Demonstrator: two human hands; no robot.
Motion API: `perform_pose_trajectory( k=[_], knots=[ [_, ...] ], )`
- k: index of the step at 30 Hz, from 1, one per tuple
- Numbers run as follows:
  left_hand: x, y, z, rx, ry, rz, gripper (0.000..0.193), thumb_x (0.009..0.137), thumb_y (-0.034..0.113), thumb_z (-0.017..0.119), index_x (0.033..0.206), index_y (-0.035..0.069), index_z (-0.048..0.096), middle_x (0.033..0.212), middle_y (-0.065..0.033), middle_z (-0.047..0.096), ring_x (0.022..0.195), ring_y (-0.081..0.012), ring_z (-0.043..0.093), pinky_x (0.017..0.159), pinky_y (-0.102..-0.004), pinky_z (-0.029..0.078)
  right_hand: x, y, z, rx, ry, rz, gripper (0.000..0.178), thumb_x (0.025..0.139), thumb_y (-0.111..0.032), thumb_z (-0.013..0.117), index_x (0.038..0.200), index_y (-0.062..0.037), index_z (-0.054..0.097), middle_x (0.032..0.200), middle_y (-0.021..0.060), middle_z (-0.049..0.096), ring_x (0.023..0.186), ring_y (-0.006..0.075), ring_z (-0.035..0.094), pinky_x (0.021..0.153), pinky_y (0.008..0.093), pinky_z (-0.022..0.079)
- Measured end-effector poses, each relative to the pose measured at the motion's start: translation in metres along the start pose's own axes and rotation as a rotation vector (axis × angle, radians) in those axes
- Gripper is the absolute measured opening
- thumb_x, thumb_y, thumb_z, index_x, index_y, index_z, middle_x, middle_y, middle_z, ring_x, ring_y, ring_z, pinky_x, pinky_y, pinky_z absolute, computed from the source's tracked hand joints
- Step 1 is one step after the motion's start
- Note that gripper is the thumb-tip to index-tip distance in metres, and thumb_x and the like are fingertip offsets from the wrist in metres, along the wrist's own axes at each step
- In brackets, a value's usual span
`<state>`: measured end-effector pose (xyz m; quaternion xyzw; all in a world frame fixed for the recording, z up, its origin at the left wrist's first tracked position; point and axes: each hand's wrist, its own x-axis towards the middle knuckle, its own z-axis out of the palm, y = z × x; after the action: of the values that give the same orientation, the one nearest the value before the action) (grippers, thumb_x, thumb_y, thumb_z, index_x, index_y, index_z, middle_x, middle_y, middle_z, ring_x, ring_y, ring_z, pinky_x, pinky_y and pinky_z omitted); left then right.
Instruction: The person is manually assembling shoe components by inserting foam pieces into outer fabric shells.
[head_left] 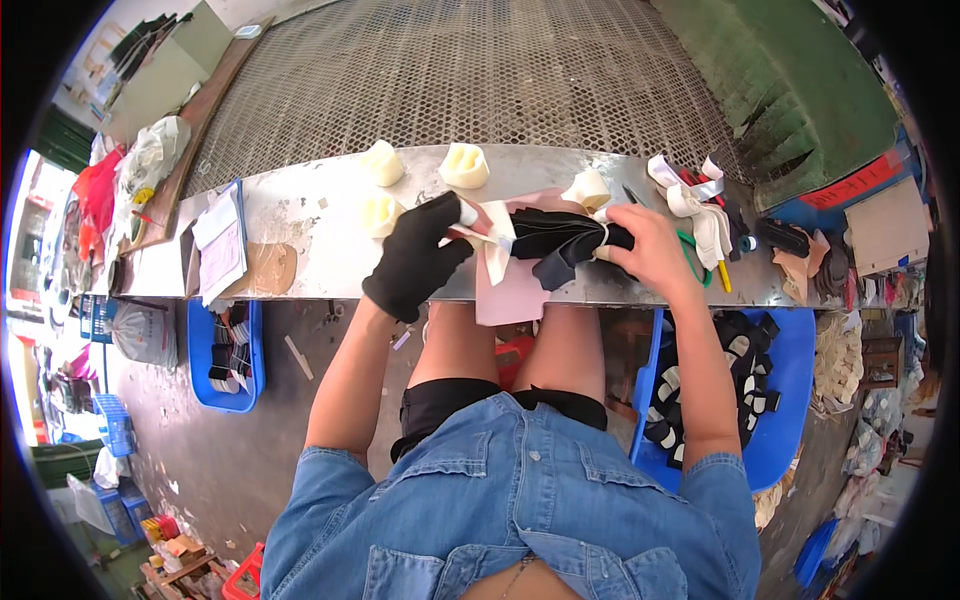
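My left hand [420,255], in a black glove, is closed on a flap of white material [495,255] at the near edge of the metal bench. My bare right hand [650,250] grips the right end of a bundle of black fabric pieces [550,232], where a thin white band goes round it. The bundle's left end fans out and meets the white flap. Under both lies a pink sheet [512,303] that hangs over the bench edge. Cream-coloured blocks [464,166] stand just beyond my hands, one of them beside the left glove.
White strips [692,205], a yellow pen [724,277] and a green loop [690,255] lie right on the bench [330,190]. Papers [218,240] lie left. Below stand a blue tub [795,400] of black and beige pieces and a smaller blue tub [228,402]. Perforated metal mesh [460,80] lies beyond.
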<state>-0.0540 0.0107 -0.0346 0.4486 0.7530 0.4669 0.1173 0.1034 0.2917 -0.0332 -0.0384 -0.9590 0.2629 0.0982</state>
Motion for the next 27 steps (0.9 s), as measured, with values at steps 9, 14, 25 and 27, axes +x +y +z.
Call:
perform_pose_trajectory(
  k=[9, 14, 25, 27],
  knots=[
    [-0.024, 0.0, -0.071, -0.286, 0.386, -0.101, 0.019, 0.077, -0.01, 0.061, 0.089, 0.005, 0.064, 0.081, 0.0005, 0.062, 0.077, -0.007, 0.057, 0.069, -0.0212, 0.046, 0.003, -0.023, -0.006, 0.223, 0.101, -0.09, 0.038, 0.067, -0.005, 0.072, 0.102, 0.0007, 0.058, 0.086, 0.0144, 0.062, 0.077, 0.0294, 0.06, 0.069, 0.0354, 0.047],
    [-0.035, 0.015, -0.115, -0.19, 0.475, -0.225, 0.014, 0.079, -0.007, 0.063, 0.089, 0.003, 0.063, 0.085, 0.0002, 0.063, 0.08, -0.0068, 0.057, 0.073, -0.0214, 0.047, 0.015, -0.036, 0.003, 0.436, -0.045, -0.024, 0.038, 0.067, -0.001, 0.07, 0.103, 0.0007, 0.058, 0.086, 0.0141, 0.062, 0.077, 0.0225, 0.06, 0.072, 0.0326, 0.047],
    [-0.009, 0.079, -0.075, 0.033, -0.052, 0.159, 0.079, 0.069, 0.034, 0.077, 0.137, 0.009, 0.046, 0.137, -0.0113, 0.049, 0.131, -0.0284, 0.042, 0.106, -0.0429, 0.034, 0.003, -0.073, -0.02, 0.542, -0.014, -0.29, 0.033, 0.056, 0.004, 0.065, 0.088, -0.0002, 0.06, 0.087, 0.0077, 0.053, 0.08, 0.0222, 0.057, 0.07, 0.0296, 0.044],
    [0.014, 0.08, -0.065, 0.127, -0.102, 0.452, 0.089, 0.067, 0.049, 0.077, 0.139, 0.006, 0.045, 0.142, -0.0128, 0.045, 0.136, -0.0336, 0.036, 0.109, -0.0472, 0.03, -0.002, -0.091, -0.039, 0.391, -0.027, -0.334, 0.034, 0.053, 0.004, 0.065, 0.086, -0.0003, 0.059, 0.085, 0.0079, 0.052, 0.076, 0.0279, 0.056, 0.066, 0.0334, 0.045]
  ],
)
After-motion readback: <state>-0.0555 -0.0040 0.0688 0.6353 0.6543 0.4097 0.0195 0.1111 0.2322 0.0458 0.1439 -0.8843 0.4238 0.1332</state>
